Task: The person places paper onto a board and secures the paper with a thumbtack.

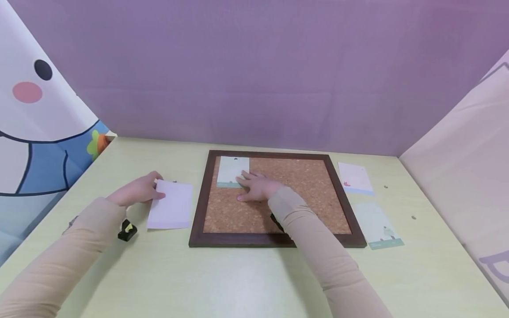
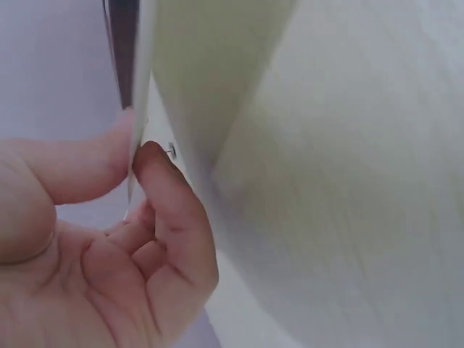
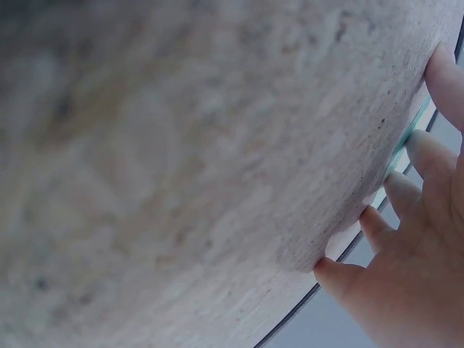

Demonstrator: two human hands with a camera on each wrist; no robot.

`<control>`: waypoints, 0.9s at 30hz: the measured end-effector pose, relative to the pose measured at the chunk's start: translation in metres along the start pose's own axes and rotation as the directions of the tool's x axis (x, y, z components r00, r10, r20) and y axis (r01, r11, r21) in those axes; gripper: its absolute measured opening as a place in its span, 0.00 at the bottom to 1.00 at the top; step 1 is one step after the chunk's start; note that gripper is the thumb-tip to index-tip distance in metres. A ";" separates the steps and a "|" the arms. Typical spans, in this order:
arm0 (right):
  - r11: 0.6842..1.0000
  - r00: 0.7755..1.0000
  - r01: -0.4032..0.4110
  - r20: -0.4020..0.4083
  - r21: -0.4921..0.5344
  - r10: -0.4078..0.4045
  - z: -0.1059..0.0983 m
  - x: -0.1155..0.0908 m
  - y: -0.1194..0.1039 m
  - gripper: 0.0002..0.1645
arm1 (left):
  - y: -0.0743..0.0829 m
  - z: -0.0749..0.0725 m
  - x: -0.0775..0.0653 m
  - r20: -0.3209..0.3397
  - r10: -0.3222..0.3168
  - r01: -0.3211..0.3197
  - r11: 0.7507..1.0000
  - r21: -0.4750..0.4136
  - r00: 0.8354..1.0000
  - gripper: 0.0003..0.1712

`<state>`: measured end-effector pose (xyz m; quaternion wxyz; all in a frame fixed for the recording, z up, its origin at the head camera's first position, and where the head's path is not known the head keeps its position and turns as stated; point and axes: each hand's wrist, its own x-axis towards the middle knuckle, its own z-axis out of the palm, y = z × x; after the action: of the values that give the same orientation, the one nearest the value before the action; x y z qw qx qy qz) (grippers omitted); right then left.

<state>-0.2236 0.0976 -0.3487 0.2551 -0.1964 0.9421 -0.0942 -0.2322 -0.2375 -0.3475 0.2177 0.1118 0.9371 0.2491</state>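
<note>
My left hand (image 1: 141, 189) pinches a pale, blank-looking sheet of notepaper (image 1: 171, 207) by its upper left edge, left of the corkboard. In the left wrist view the paper (image 2: 143, 72) stands edge-on between thumb and index finger. My right hand (image 1: 259, 187) lies with fingers spread on the dark-framed corkboard (image 1: 238, 216). Its fingertips touch the cork and the lower right of a pale green note card (image 1: 228, 170). That card sits in the board's upper left corner, with a small pin (image 1: 236, 158) at its top edge.
Right of the board lie a pinkish card (image 1: 355, 176) and a green-edged card (image 1: 379, 225). Two small pins, a farther pin (image 1: 385, 187) and a nearer pin (image 1: 413, 217), lie beyond them. Another pin (image 2: 172, 151) is just behind the left fingers. A purple curtain (image 1: 254, 79) backs the table.
</note>
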 end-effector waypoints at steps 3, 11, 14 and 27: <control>1.000 1.000 0.001 0.001 0.003 -0.001 0.000 0.000 0.000 0.43 | -0.001 -0.002 -0.001 0.022 0.007 -0.006 0.997 -0.071 1.000 0.30; 1.000 1.000 0.008 0.000 0.019 -0.008 0.000 0.000 0.000 0.43 | -0.001 -0.007 -0.004 -0.072 0.020 -0.033 0.983 -0.181 0.997 0.27; 1.000 1.000 0.015 -0.004 0.012 -0.015 0.000 0.000 0.001 0.42 | -0.005 -0.008 -0.004 -0.119 0.023 -0.045 0.981 -0.187 0.993 0.24; 1.000 1.000 0.018 -0.008 0.012 -0.018 -0.003 -0.005 0.005 0.43 | -0.005 -0.011 -0.003 -0.148 -0.042 -0.008 0.945 -0.327 0.988 0.25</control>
<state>-0.2229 0.1044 -0.3459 0.2518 -0.2030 0.9406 -0.1030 -0.2354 -0.2472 -0.3410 0.1627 0.0467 0.8978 0.4067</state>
